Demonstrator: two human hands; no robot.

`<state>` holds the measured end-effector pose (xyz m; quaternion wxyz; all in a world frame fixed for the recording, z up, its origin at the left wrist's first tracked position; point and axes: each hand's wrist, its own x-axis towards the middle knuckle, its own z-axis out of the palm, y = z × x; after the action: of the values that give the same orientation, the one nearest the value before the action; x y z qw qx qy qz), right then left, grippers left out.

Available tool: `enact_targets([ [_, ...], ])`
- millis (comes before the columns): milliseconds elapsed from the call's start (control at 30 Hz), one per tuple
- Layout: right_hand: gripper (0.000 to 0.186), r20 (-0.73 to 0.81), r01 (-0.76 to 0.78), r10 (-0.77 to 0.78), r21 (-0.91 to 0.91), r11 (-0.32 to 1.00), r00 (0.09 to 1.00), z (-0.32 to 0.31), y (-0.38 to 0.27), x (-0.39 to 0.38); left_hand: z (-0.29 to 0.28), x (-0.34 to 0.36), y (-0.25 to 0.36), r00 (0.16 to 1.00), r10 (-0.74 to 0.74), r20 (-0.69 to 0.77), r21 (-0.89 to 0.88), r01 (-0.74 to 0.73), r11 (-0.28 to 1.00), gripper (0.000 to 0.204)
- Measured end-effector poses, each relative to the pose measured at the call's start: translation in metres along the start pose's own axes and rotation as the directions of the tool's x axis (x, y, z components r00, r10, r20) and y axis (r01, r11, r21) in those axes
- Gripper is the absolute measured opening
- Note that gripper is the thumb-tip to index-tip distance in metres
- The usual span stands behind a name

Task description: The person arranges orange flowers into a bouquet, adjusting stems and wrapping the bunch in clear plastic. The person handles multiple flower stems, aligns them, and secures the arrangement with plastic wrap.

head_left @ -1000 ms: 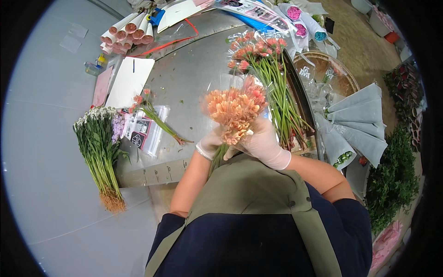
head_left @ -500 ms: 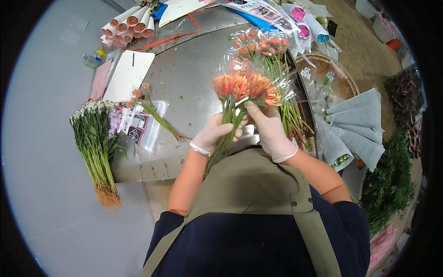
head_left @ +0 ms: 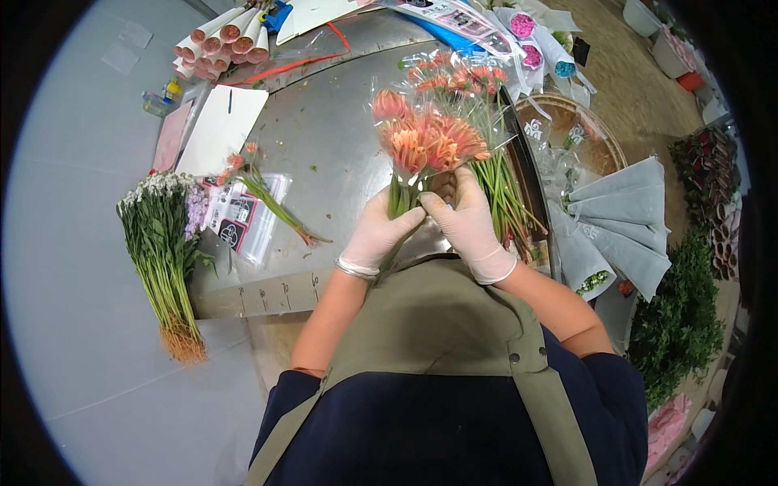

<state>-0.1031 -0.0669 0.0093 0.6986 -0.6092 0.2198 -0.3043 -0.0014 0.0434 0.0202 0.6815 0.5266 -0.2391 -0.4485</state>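
Note:
A bunch of orange gerberas (head_left: 429, 144), some heads in clear plastic, is held upright in front of my apron. My left hand (head_left: 379, 231), in a white glove, is closed around the green stems below the heads. My gloved right hand (head_left: 466, 217) is closed at the bunch's right side, its thumb by the stems just under the heads and its fingers curled; part of its grip is hidden by the blooms. Behind lie more orange gerberas (head_left: 466, 78) in clear sleeves, their stems (head_left: 510, 194) running toward me along the table's right side.
On the metal table (head_left: 324, 121) lie a few small orange gerberas (head_left: 271, 194) over printed plastic sleeves (head_left: 243, 223). White-flowered stems (head_left: 162, 251) with roots hang past the left edge. White paper cones (head_left: 223, 40) are stacked far left. Grey-wrapped bouquets (head_left: 620, 219) and a round basket (head_left: 596, 121) stand right.
My left hand has moved up the stems toward the heads. The right hand has shifted slightly down, its thumb now near the left thumb. The gerbera heads have turned and spread.

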Motion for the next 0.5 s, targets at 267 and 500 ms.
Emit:
enact_targets([
  [267,0.023,0.12,-0.226,0.198,0.294,0.929,0.973,-0.003,-0.005,0.002,-0.015,0.002,0.004,0.998,-0.033,0.054,-0.151,0.041,0.988,0.033],
  [500,0.018,0.117,-0.202,0.17,0.367,0.908,0.978,-0.005,-0.027,-0.013,-0.017,-0.008,0.017,0.965,-0.067,0.255,-0.246,0.132,0.96,0.046],
])
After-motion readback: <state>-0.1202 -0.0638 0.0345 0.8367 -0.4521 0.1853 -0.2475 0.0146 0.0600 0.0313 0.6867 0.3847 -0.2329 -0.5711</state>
